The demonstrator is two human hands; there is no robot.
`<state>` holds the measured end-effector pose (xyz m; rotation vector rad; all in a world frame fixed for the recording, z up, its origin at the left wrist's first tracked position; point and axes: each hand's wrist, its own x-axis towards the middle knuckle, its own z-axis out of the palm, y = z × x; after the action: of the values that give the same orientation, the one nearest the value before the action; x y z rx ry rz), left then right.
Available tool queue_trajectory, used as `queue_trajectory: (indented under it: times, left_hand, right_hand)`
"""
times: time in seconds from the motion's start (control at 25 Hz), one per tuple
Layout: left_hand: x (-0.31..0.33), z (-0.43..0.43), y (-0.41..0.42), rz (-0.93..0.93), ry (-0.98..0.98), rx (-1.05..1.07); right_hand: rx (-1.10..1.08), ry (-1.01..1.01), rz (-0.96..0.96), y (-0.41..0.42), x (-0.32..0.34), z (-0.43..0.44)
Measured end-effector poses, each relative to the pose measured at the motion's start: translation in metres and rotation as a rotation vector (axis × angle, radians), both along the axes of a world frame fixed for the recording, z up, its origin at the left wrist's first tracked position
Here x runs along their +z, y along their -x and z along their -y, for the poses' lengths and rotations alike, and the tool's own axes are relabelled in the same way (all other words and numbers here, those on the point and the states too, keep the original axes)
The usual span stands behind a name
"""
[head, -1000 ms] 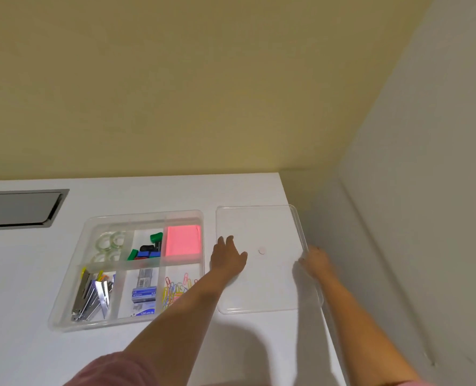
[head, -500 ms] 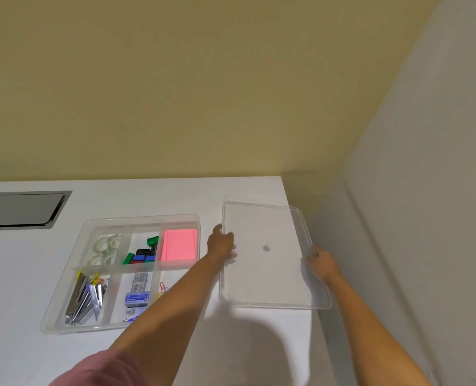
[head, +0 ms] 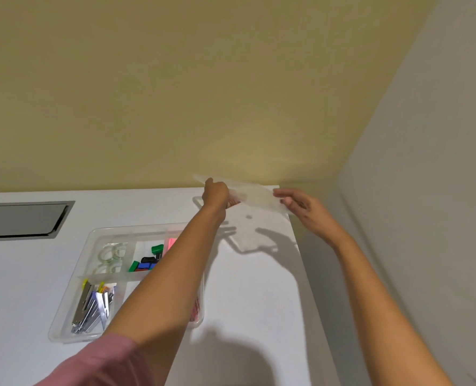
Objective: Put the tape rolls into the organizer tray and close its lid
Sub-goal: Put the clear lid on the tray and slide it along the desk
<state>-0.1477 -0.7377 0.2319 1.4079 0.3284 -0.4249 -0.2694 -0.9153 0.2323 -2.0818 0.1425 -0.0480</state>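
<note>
The clear organizer tray (head: 64, 310) lies uncovered on the white table, left of centre. Several clear tape rolls (head: 111, 253) sit in its back left compartment. The clear lid (head: 255, 195) hangs in the air above the table's back right corner, seen nearly edge-on and blurred. My left hand (head: 216, 192) grips its left edge and my right hand (head: 305, 208) holds its right edge. My left forearm crosses over the tray's right side and hides the compartments there.
Coloured binder clips (head: 145, 263), a pink pad (head: 171, 242) and metal clips (head: 92, 305) fill other compartments. A grey recessed panel (head: 19, 220) sits in the table at the far left. The table's right edge (head: 312, 288) runs close to a grey wall.
Both hands took hold of the lid where it lay right of the tray and lifted it off the table, up and toward the back wall. The tray stayed put.
</note>
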Motion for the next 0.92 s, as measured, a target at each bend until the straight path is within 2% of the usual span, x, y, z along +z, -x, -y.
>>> queue_trajectory:
  times: [0.12, 0.24, 0.32, 0.4, 0.56, 0.68, 0.92]
  left_hand:
    - [0.019, -0.018, -0.012, 0.069, 0.050, 0.029]
    - [0.038, -0.043, -0.015, 0.151, 0.111, 0.003]
    - [0.042, -0.061, -0.018, 0.233, 0.028, 0.001]
    - [0.042, -0.082, -0.023, 0.280, -0.092, 0.031]
    - [0.037, -0.120, -0.029, 0.253, -0.107, 0.094]
    - [0.039, -0.142, -0.036, 0.261, -0.127, 0.120]
    - [0.051, -0.188, -0.053, 0.324, -0.314, 0.135]
  right_hand:
    - [0.080, 0.287, 0.072, -0.013, 0.020, -0.024]
    - [-0.162, 0.365, 0.326, -0.028, 0.024, -0.043]
    - [-0.266, 0.295, 0.421, -0.034, 0.031, -0.052]
    - [-0.280, 0.223, 0.447, -0.038, 0.037, -0.061]
    - [-0.326, 0.237, 0.511, -0.045, 0.053, -0.086]
    - [-0.402, 0.163, 0.588, -0.049, 0.072, -0.110]
    - [-0.547, -0.086, 0.524, -0.060, 0.092, -0.135]
